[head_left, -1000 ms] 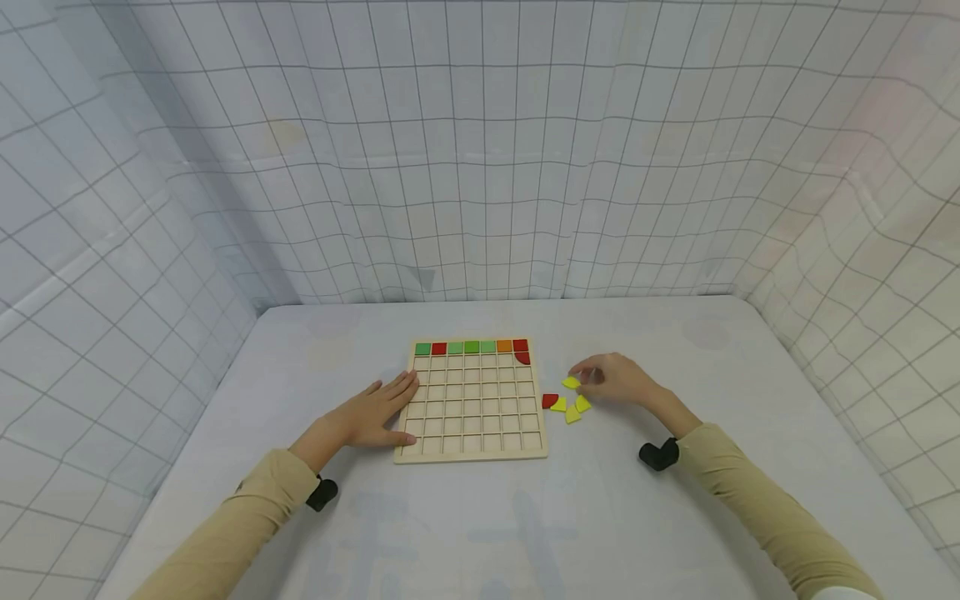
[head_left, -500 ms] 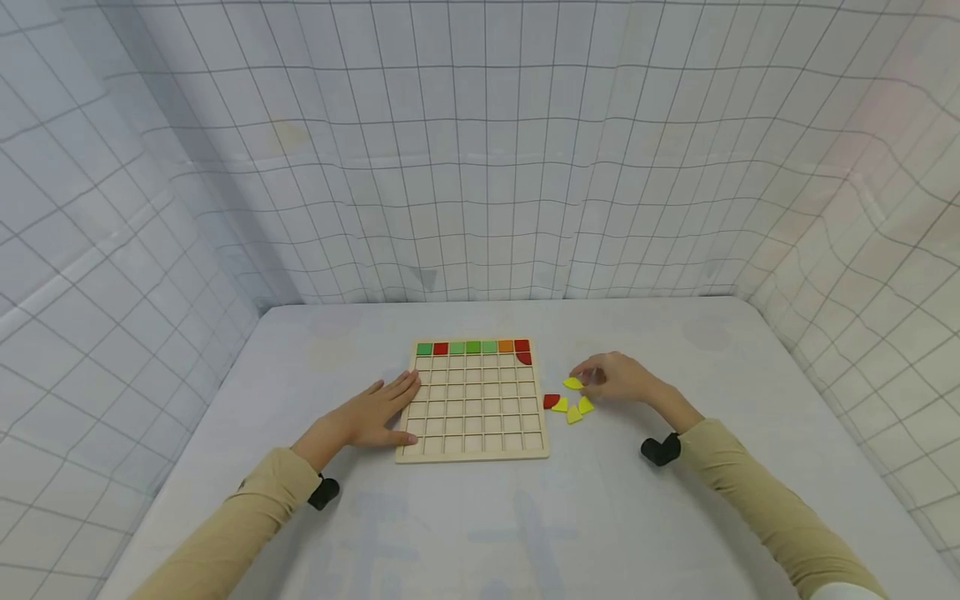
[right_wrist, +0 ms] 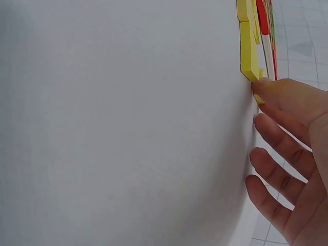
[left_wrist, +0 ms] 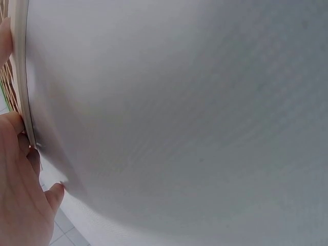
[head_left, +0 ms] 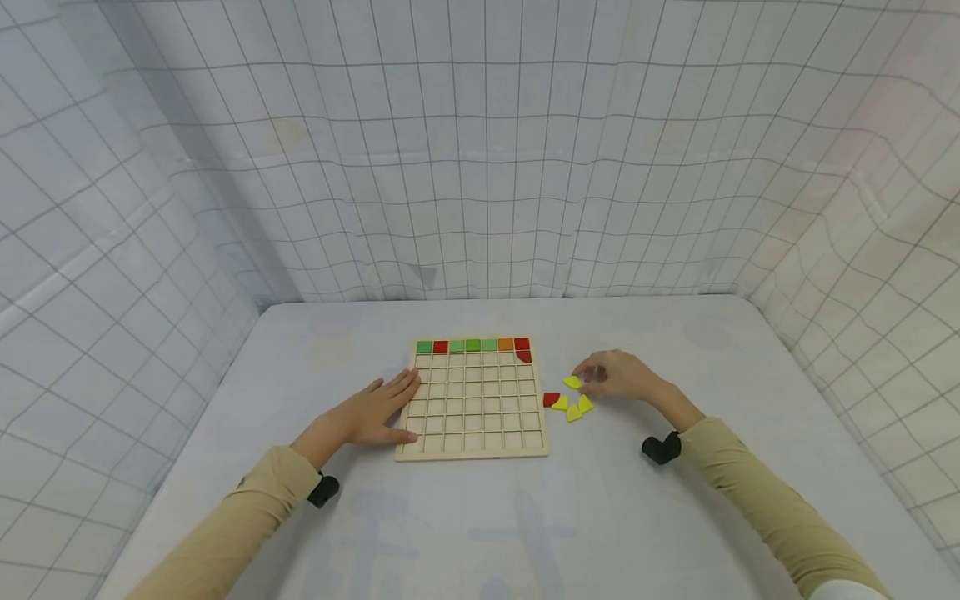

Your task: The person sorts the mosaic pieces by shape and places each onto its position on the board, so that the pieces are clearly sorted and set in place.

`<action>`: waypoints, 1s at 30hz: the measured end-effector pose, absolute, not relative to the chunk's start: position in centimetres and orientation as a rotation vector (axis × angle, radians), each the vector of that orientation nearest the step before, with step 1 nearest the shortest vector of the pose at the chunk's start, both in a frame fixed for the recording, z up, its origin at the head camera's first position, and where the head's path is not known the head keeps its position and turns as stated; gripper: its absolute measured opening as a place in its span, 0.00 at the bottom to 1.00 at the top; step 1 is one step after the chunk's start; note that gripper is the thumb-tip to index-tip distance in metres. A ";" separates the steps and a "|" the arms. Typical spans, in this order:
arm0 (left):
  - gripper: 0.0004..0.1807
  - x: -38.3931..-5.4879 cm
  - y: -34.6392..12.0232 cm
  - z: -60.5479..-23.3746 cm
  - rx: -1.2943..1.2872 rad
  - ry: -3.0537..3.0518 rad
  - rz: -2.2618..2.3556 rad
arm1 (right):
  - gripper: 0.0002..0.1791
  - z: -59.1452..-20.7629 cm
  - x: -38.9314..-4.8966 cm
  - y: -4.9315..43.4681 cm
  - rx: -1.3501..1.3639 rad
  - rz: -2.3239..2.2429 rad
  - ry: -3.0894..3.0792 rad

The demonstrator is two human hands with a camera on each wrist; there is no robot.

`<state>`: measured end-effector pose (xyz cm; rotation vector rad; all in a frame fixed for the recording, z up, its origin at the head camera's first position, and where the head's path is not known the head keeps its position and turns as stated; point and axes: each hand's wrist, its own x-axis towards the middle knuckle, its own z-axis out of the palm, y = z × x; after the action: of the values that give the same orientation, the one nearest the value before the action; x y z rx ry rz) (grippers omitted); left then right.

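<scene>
A wooden grid board (head_left: pixel 472 457) lies on the table, coloured tiles filling its far row. My left hand (head_left: pixel 369 413) rests over its left edge, fingers spread on the frame; in the left wrist view the left hand (left_wrist: pixel 20 189) sits beside the board's rim (left_wrist: pixel 23 66). Right of the board, my right hand (head_left: pixel 618 377) pinches a yellow tile (head_left: pixel 572 382) between thumb and index finger, at the table surface. The right wrist view shows this thumb (right_wrist: pixel 289 97) at the tile, the other fingers loosely bent. Several yellow curved-edge tiles (head_left: pixel 585 404) lie close by.
A red tile (head_left: pixel 551 399) touches a yellow tile (head_left: pixel 560 403) near the board's right edge. One red curved tile (head_left: pixel 523 357) sits in the second row at the right. A white gridded curtain (head_left: pixel 480 167) surrounds the table (head_left: pixel 480 525).
Both hands keep nearly the same place, the right one still at the yellow tile. The tiles and board show only a tiny shift of the whole view.
</scene>
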<state>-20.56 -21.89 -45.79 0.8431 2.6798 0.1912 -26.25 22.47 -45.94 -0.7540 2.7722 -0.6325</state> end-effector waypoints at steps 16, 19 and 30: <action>0.55 -20.4 -21.7 -45.5 0.836 2.676 0.196 | 0.15 -46.4 -26.1 22.2 -0.719 -0.584 2.881; 0.55 -20.4 -21.8 -45.5 0.834 2.673 0.198 | 0.15 -46.4 -26.1 22.2 -0.718 -0.579 2.905; 0.55 -20.5 -21.8 -45.7 0.838 2.675 0.195 | 0.15 -46.0 -26.0 21.2 -0.697 -0.564 2.998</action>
<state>-20.52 -21.84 -45.67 0.8376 2.6755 0.1948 -26.04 21.22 -46.00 -0.6974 2.9983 -0.5637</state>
